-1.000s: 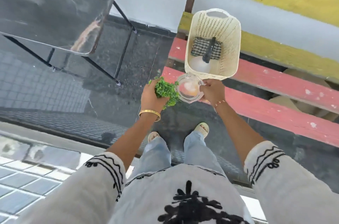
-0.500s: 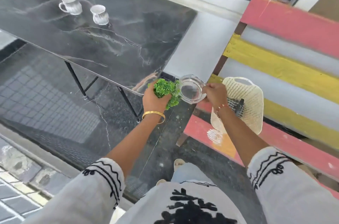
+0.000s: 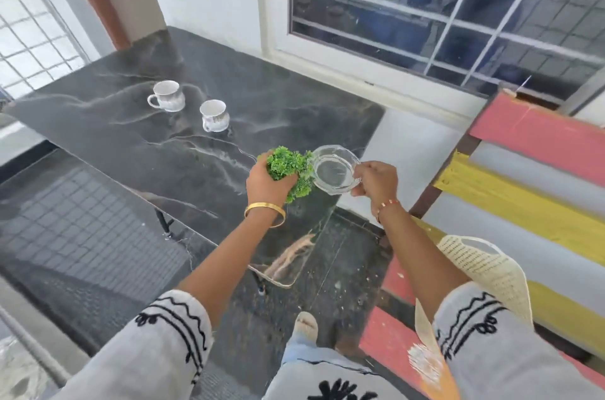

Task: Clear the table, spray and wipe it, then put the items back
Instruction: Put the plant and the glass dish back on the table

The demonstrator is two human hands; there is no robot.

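left hand [image 3: 266, 181] fingers grip green plant [image 3: 288, 167] | right hand [image 3: 376, 180] fingers pinch glass dish [image 3: 334, 172] | basket [image 3: 484, 265] half hidden

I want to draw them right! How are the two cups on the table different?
The left cup stands farther back; the right cup stands nearer the hands. The left cup's handle points left and shows as a full loop; the right cup's handle faces forward and barely shows. Both are white, upright, and stand apart on the dark table.
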